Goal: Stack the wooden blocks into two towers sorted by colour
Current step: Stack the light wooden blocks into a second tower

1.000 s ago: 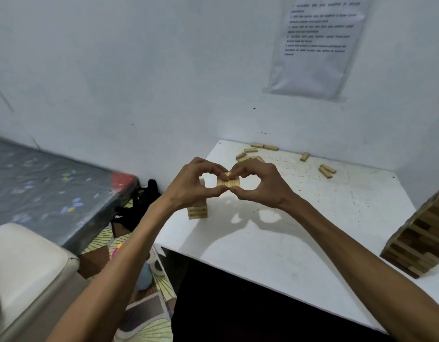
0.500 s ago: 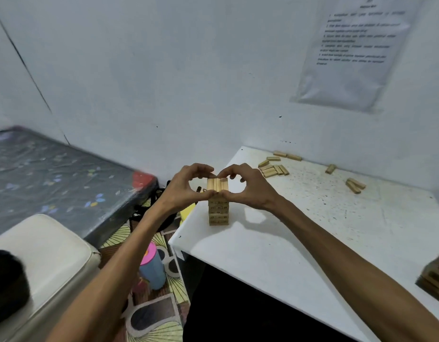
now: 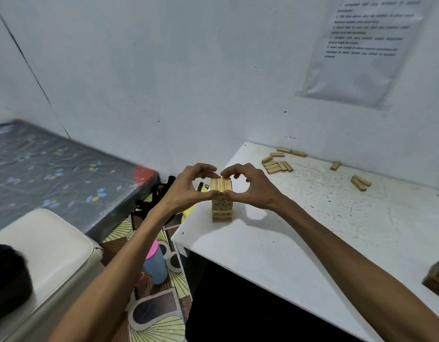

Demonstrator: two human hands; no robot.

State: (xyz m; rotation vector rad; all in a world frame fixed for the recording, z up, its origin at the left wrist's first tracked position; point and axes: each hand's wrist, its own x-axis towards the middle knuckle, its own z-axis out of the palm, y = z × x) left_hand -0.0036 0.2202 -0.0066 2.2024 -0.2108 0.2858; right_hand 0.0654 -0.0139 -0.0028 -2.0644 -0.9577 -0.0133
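Note:
A short tower of light wooden blocks [image 3: 222, 209] stands near the left edge of the white table [image 3: 300, 243]. Its top layer [image 3: 221, 185] is three light blocks side by side. My left hand [image 3: 189, 191] and my right hand [image 3: 253, 188] pinch that top layer from both sides, forefingers at its far end and thumbs at its near end. Several loose light blocks [image 3: 277, 166] lie at the back of the table, with two more [image 3: 360, 182] further right. A stack of darker blocks [image 3: 438, 280] shows at the right edge, cut off.
The table stands in a corner against a white wall with a paper sheet [image 3: 361, 45]. Left of it are a dark patterned mattress [image 3: 53, 174], a cream cushion [image 3: 45, 248] and a blue cup with a pink lid [image 3: 154, 264] on the floor.
The view has swung left, so the dark stack slid to the right edge. Both hands brought the three light blocks down onto the tower and still pinch them there.

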